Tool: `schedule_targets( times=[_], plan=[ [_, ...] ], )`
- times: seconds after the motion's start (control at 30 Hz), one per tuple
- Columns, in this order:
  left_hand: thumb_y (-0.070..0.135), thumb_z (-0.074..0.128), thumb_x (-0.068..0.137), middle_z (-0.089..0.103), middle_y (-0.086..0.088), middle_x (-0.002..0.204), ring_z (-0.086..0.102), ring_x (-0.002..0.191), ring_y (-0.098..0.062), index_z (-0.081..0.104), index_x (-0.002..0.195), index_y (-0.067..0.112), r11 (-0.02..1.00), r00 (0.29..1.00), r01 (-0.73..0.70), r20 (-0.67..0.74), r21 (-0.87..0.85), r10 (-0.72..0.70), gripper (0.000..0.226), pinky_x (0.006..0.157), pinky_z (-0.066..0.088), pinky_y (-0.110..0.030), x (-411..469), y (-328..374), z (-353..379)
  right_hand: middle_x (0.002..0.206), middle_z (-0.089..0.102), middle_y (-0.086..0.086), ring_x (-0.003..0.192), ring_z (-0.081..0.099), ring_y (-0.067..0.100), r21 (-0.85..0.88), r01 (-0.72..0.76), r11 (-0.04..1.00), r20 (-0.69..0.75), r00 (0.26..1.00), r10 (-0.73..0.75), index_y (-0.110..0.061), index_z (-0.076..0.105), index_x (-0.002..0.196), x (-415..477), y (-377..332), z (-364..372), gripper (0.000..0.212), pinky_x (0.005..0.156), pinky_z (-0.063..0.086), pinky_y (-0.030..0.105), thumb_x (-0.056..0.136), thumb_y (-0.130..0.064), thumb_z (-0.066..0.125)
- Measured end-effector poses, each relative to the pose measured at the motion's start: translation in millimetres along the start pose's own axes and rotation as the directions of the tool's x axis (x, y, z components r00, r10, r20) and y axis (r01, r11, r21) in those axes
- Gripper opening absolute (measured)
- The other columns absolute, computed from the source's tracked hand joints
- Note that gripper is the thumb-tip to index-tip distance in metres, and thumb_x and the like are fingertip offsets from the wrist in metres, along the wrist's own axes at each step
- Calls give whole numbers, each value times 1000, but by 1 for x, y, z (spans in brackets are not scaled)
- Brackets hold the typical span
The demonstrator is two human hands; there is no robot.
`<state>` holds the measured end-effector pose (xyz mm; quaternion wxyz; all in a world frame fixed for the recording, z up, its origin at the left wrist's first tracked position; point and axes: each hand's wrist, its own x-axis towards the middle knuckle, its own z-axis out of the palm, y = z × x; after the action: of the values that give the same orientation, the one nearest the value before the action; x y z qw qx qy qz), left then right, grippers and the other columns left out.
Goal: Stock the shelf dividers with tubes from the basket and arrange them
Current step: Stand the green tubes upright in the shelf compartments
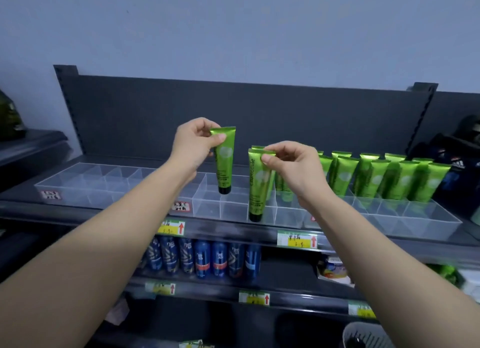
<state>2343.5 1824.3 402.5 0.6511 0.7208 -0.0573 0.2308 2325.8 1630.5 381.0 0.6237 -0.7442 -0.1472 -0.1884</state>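
Note:
My left hand [193, 146] pinches the crimped top of a green tube [225, 163], which hangs cap down above a clear shelf divider tray [207, 191]. My right hand [291, 163] pinches the top of a second green tube [258, 189] standing cap down in a front compartment of that tray. Several more green tubes [384, 178] stand in rows in the divider tray [420, 223] to the right. A white basket [363, 334] shows at the bottom right, partly behind my right forearm.
Another clear divider tray [85, 181] with bare compartments sits on the left of the dark shelf. Below, blue spray cans [205, 256] line the lower shelf, with price tags [297, 239] on the shelf edges. Dark packaged goods [457, 160] stand at the far right.

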Motion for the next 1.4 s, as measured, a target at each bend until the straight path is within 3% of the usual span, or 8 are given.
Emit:
schedule_targets(
  times=[0.27, 0.57, 0.77, 0.97, 1.17, 1.4],
  plan=[
    [3, 72, 79, 61, 2, 68, 58, 62, -14, 63, 71, 20, 984, 996, -80, -35, 158, 87, 21, 60, 54, -28, 49, -21, 19, 65, 60, -1, 61, 53, 14, -36, 43, 998, -27, 999, -44, -26, 71, 76, 38, 16, 5, 18, 67, 48, 29, 78, -9, 75],
    [5, 73, 78, 58, -2, 62, 54, 56, -18, 66, 74, 14, 935, 994, -73, 105, 347, 39, 12, 64, 54, -35, 80, -55, 35, 74, 71, -5, 66, 65, 12, -107, 3, 994, -102, 995, -14, -24, 74, 76, 62, 25, 16, 20, 79, 57, 39, 80, -5, 72],
    [4, 75, 77, 58, 0, 61, 57, 61, -19, 63, 64, 24, 936, 984, -50, 175, 347, -12, 26, 71, 58, -49, 96, -79, 36, 75, 70, -9, 70, 66, 11, -165, -16, 986, -122, 993, -4, -26, 73, 75, 73, 28, 25, 20, 82, 57, 37, 81, -6, 72],
    [4, 76, 76, 59, 0, 62, 53, 59, -16, 62, 63, 24, 929, 981, -45, 192, 368, -28, 28, 68, 53, -37, 102, -97, 33, 80, 72, -5, 72, 66, 11, -236, -48, 970, -131, 991, 17, -17, 76, 84, 77, 39, 36, 13, 81, 56, 33, 81, -6, 72],
    [6, 76, 76, 61, -1, 65, 56, 63, -16, 65, 66, 22, 931, 974, -51, 222, 363, -33, 21, 73, 58, -41, 107, -101, 32, 74, 68, -8, 65, 62, 4, -303, -56, 951, -107, 994, 24, -13, 76, 88, 77, 47, 41, 10, 76, 54, 25, 82, -7, 71],
    [4, 74, 76, 61, 1, 62, 56, 59, -13, 66, 69, 21, 925, 966, -77, 257, 373, -23, 19, 66, 52, -31, 104, -95, 33, 71, 66, -11, 64, 60, 5, -381, -75, 921, -93, 995, 42, -15, 76, 88, 81, 59, 49, 9, 76, 54, 26, 83, -10, 71]
  ],
)
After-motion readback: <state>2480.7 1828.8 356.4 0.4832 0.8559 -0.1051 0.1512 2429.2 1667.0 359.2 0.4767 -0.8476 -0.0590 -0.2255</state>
